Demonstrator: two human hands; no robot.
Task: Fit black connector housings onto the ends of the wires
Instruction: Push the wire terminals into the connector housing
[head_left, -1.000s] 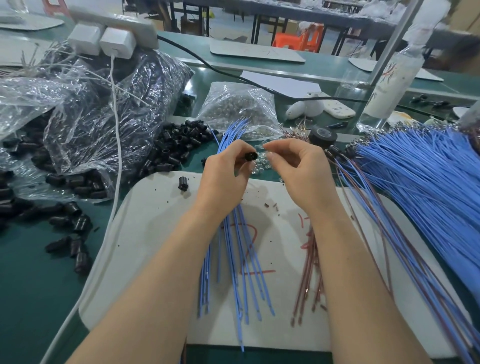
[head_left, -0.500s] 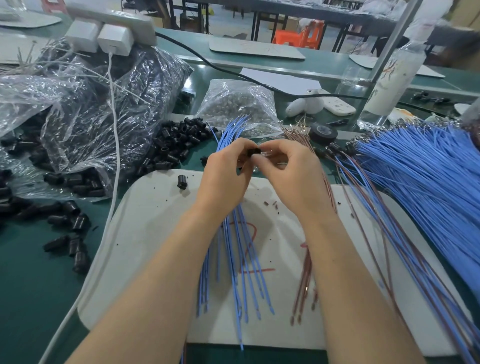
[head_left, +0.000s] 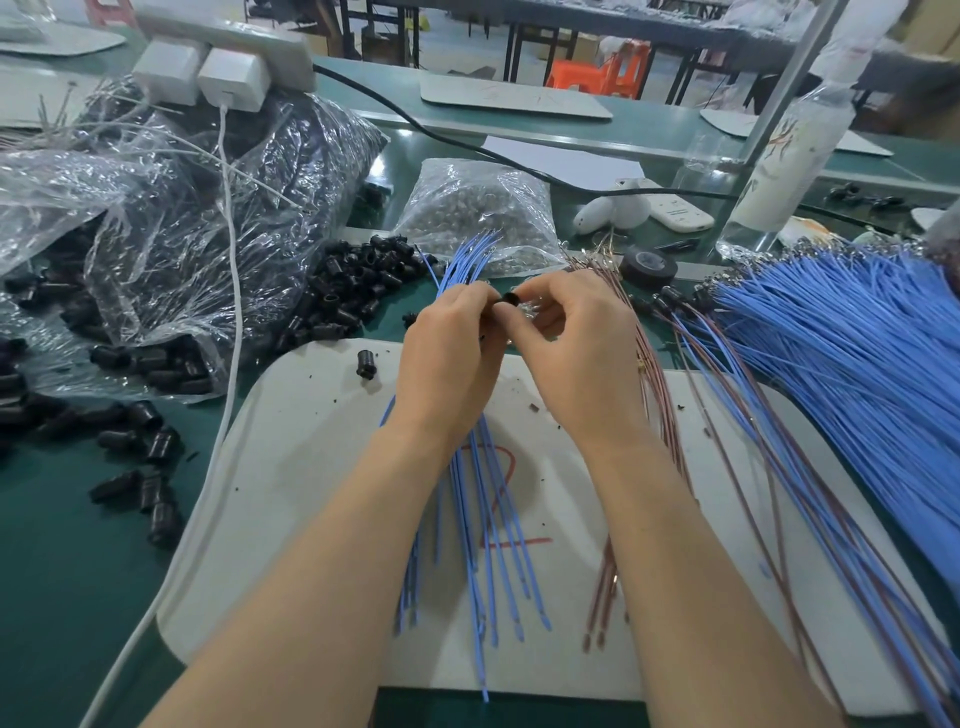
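My left hand (head_left: 451, 358) pinches a small black connector housing (head_left: 510, 300) at its fingertips, above the far edge of the white work board (head_left: 291, 499). My right hand (head_left: 576, 353) meets it there, fingers curled and pinching something at the housing; what it pinches is hidden. A bundle of blue wires (head_left: 488, 525) runs under my left hand and a bundle of brown wires (head_left: 605, 587) under my right forearm. One loose housing (head_left: 365, 364) stands on the board, and a pile of housings (head_left: 353, 291) lies beyond it.
A large fan of blue wires (head_left: 852, 374) covers the right side. Clear plastic bags (head_left: 171, 234) with black housings fill the left; loose housings (head_left: 140, 467) lie on the green table. A bag of small clear parts (head_left: 478, 218), a tape roll (head_left: 648, 266) and a white cable (head_left: 228, 322) are nearby.
My right hand has moved in from a gap beside the housing to meet my left hand's fingertips at it. The left hand has stayed in place.
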